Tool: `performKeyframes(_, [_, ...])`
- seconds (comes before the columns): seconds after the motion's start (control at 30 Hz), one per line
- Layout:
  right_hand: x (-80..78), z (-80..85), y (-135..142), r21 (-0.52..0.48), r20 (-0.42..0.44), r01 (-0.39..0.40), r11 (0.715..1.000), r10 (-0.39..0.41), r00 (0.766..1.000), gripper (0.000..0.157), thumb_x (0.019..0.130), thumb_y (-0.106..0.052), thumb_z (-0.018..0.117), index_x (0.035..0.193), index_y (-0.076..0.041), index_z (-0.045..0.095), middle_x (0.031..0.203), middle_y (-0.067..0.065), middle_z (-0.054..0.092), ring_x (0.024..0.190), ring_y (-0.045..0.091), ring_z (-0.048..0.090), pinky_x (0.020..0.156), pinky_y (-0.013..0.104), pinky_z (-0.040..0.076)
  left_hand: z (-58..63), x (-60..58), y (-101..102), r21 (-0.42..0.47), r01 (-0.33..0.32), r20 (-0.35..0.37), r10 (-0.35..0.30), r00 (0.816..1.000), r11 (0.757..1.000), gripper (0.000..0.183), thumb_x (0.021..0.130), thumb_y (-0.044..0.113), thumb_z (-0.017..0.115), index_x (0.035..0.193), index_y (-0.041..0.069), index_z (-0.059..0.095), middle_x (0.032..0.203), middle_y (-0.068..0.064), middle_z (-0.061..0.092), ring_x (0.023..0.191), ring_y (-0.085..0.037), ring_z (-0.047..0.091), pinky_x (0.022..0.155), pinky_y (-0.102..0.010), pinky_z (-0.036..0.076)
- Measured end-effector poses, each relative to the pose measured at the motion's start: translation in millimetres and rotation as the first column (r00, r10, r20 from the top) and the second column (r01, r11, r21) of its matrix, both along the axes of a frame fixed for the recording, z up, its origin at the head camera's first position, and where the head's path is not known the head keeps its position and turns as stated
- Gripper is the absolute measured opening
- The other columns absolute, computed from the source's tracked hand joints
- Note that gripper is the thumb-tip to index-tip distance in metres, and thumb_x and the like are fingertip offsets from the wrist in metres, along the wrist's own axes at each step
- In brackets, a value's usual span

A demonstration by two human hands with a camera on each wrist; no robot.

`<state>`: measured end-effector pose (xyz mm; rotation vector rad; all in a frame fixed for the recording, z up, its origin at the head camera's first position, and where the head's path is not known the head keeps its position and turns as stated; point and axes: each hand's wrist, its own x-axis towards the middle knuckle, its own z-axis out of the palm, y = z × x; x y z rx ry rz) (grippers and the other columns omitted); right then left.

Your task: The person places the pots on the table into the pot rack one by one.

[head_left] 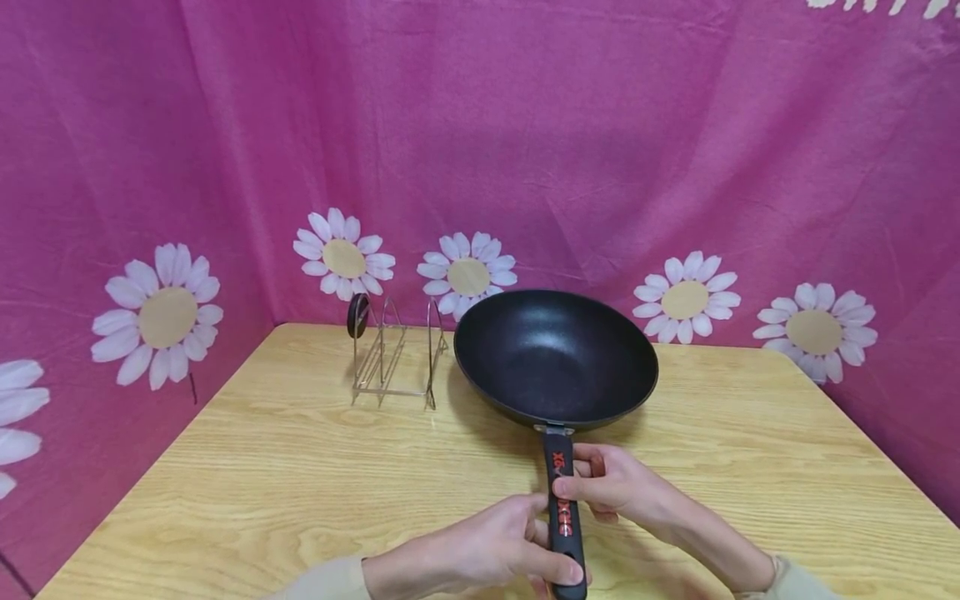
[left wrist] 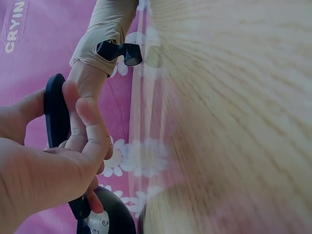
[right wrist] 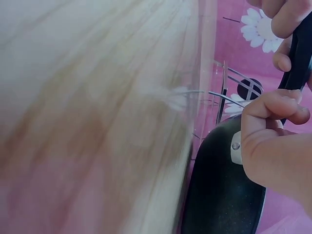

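Observation:
A black wok [head_left: 555,358] is over the table with its long black handle [head_left: 564,533] toward me; red lettering runs along the handle. My left hand [head_left: 498,542] grips the handle near its end, thumb on top. Closer to the bowl, my right hand [head_left: 618,483] pinches the handle from the right, its thumb over the top. The left wrist view shows fingers of both hands around the handle. In the right wrist view, the wok's dark outer side [right wrist: 219,195] appears beyond the right hand. Whether its base touches the table cannot be told.
Left of the wok, a wire rack [head_left: 382,350] stands on the wood-grain table [head_left: 300,467]. A round black disc [head_left: 358,315] is at the rack's left hoop. Pink cloth [head_left: 525,150] with white daisies hangs behind and along both sides.

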<state>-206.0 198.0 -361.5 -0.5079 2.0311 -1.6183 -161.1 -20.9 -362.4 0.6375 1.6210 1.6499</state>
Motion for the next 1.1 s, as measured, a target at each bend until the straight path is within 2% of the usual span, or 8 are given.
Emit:
performKeyframes(0.13, [1.1,0.4,-0.1,0.002,-0.012,0.008,1.000,-0.008,1.000,0.030,0.095,-0.020,0.066,0.111,0.002,0.053,0.075,-0.006,0.058,0.054,0.006,0.038,0.046,0.024,0.028,-0.9,0.1,-0.1,0.002,-0.004,-0.017,0.005,1.000,1.000,0.039,0.091,0.001,0.065,0.127,0.005,0.050,0.101,-0.038,0.067,0.071,-0.006,0.064,0.065,-0.022,0.050])
performKeyframes(0.3, [3.7,1.6,-1.6,-0.004,-0.016,0.015,1.000,-0.015,1.000,0.030,0.094,-0.018,0.066,0.113,0.001,0.053,0.076,-0.006,0.058,0.054,0.007,0.037,0.048,0.021,0.030,-1.2,1.5,-1.6,0.028,0.020,-0.078,-0.018,0.997,0.999,0.043,0.089,0.002,0.066,0.128,0.008,0.049,0.102,-0.039,0.066,0.073,-0.006,0.066,0.071,-0.021,0.050])
performKeyframes(0.37, [4.3,2.1,-2.6,-0.008,-0.036,0.012,1.000,-0.013,0.999,0.031,0.094,-0.017,0.066,0.114,0.001,0.052,0.076,-0.006,0.058,0.054,0.007,0.036,0.047,0.021,0.029,-1.2,2.4,-2.2,0.032,0.024,-0.105,-0.020,0.994,0.999,0.047,0.089,0.003,0.067,0.131,0.010,0.047,0.101,-0.036,0.068,0.076,-0.006,0.066,0.075,-0.020,0.050])
performKeyframes(0.57, [2.5,5.3,-8.6,0.004,-0.123,0.025,1.000,-0.024,0.992,0.033,0.093,-0.016,0.067,0.116,0.001,0.053,0.075,-0.006,0.055,0.055,0.004,0.036,0.046,0.020,0.027,-1.5,1.4,-4.5,0.004,-0.024,-0.171,0.024,0.985,1.000,0.059,0.088,0.001,0.070,0.139,0.010,0.042,0.097,-0.019,0.075,0.082,-0.006,0.070,0.079,-0.018,0.051])
performKeyframes(0.73, [0.2,10.7,-13.8,0.015,-0.175,0.037,0.999,-0.033,0.984,0.032,0.090,-0.016,0.070,0.112,0.000,0.053,0.075,-0.005,0.054,0.055,0.004,0.039,0.046,0.019,0.029,0.6,-1.3,-6.9,-0.025,-0.060,-0.165,0.055,0.985,0.998,0.066,0.087,0.000,0.071,0.143,0.010,0.038,0.097,-0.014,0.075,0.083,-0.009,0.070,0.077,-0.017,0.052])
performKeyframes(0.97, [-0.8,17.5,-21.1,-0.005,-0.238,0.045,0.999,-0.045,0.970,0.039,0.090,-0.014,0.071,0.116,0.003,0.050,0.080,0.001,0.059,0.056,0.005,0.042,0.046,0.020,0.031,6.4,-2.7,-11.9,-0.085,-0.077,-0.238,0.054,0.970,0.993,0.079,0.088,0.002,0.072,0.152,0.009,0.025,0.101,-0.008,0.074,0.086,-0.008,0.069,0.079,-0.017,0.052])
performKeyframes(1.03, [-0.8,16.6,-24.8,-0.011,-0.240,0.071,0.997,-0.071,0.968,0.038,0.090,-0.015,0.071,0.116,0.003,0.050,0.078,0.000,0.056,0.055,0.005,0.040,0.046,0.020,0.030,6.4,-2.0,-13.2,-0.094,-0.080,-0.262,0.053,0.964,0.992,0.080,0.087,0.002,0.072,0.151,0.008,0.024,0.102,-0.009,0.074,0.086,-0.006,0.069,0.079,-0.017,0.052])
performKeyframes(1.1, [-0.5,15.7,-30.1,-0.003,-0.236,0.135,0.991,-0.132,0.963,0.036,0.090,-0.017,0.072,0.113,0.001,0.051,0.075,-0.001,0.053,0.053,0.006,0.038,0.046,0.019,0.029,5.9,-1.5,-14.0,-0.105,-0.086,-0.297,0.051,0.953,0.991,0.079,0.087,0.002,0.072,0.150,0.008,0.025,0.101,-0.007,0.074,0.084,-0.004,0.068,0.078,-0.016,0.052])
